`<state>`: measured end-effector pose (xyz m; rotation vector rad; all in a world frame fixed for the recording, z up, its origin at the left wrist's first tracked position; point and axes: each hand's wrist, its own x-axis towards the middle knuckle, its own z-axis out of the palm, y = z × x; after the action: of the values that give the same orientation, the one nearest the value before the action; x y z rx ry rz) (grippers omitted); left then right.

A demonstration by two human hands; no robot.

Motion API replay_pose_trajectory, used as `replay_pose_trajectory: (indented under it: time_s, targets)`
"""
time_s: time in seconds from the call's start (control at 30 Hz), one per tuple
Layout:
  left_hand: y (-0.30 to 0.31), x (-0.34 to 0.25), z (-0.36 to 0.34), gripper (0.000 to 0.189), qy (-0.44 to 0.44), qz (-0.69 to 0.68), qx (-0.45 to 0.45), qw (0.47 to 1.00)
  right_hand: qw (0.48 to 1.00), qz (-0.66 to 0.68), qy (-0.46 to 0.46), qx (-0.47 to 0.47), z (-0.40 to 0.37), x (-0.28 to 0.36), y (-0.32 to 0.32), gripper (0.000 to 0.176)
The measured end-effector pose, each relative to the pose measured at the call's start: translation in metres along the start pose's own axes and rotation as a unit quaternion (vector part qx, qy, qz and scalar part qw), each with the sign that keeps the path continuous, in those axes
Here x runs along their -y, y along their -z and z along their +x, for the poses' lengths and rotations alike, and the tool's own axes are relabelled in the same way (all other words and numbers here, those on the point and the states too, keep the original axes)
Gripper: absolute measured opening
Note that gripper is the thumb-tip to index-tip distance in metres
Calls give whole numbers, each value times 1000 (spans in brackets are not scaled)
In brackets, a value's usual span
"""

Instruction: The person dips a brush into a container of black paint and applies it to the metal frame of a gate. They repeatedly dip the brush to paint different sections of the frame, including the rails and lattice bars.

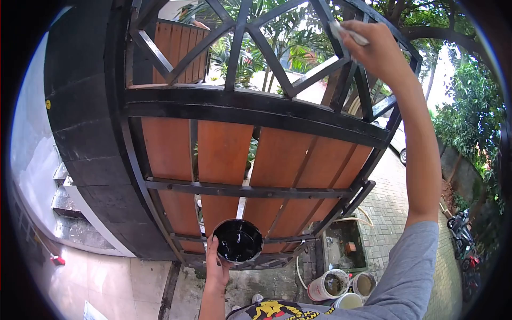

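Note:
My right hand [376, 48] is raised high and grips a paintbrush [349, 33] with a pale handle, its tip against the black metal lattice at the top of the gate [256, 109]. Low in the view, my left hand [217, 262] holds a small round can of black paint [238, 241] by its rim, close in front of the gate's lower bars. The gate has a black frame and orange wooden slats. My right sleeve is grey.
A black pillar [85, 117] stands left of the gate. Three used paint buckets [328, 285] sit on the ground at lower right beside a hose. Beyond are a paved driveway, a white car [399, 141], trees and parked motorbikes [463, 237].

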<state>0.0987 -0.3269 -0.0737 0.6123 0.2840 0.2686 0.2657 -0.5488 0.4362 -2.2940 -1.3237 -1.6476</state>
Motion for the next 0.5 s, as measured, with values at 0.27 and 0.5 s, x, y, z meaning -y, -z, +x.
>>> replay_pose_trajectory:
  time_s: [0.27, 0.5]
  targets:
    - [-5, 4, -5, 43, 2, 4, 15, 1000, 988, -111, 85, 69, -4, -7, 0, 18]
    - [-24, 7, -5, 49, 22, 33, 24, 999, 987, -135, 52, 72, -10, -6, -21, 20]
